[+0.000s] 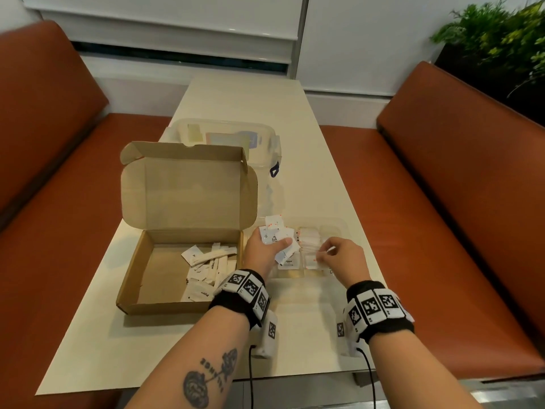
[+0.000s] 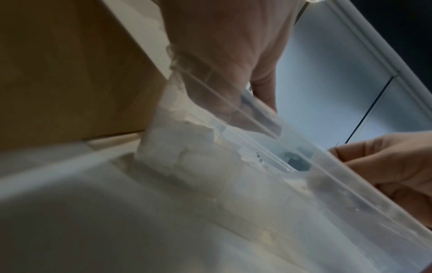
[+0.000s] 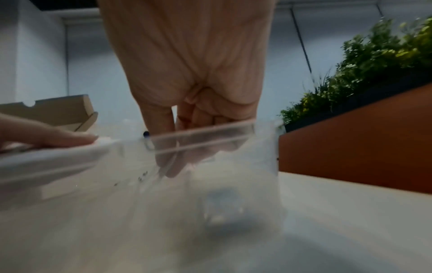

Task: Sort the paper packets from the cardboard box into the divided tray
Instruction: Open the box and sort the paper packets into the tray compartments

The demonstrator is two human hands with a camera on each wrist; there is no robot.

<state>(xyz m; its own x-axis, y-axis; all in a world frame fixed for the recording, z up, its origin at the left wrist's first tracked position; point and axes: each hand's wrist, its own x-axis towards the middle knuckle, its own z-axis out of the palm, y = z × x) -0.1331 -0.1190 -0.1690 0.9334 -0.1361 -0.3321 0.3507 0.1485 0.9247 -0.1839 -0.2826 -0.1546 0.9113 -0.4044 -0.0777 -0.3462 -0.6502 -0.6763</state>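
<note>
Packets (image 1: 210, 268) are seen from the head, many left in the cardboard box (image 1: 134, 278) on the counter (image 1: 295, 335). A white bunch (image 1: 277, 240) is held fanned in the left hand (image 1: 264, 250), likely so each label can be read. 1 packet is pinched by the right hand (image 1: 339, 255) over the divided tray (image 1: 339, 228).

From the left wrist, curled fingers (image 2: 264, 92) are seen through the clear tray wall.

From the right wrist, fingers (image 3: 161, 129) are dipped into a tray part, pinched together.
</note>
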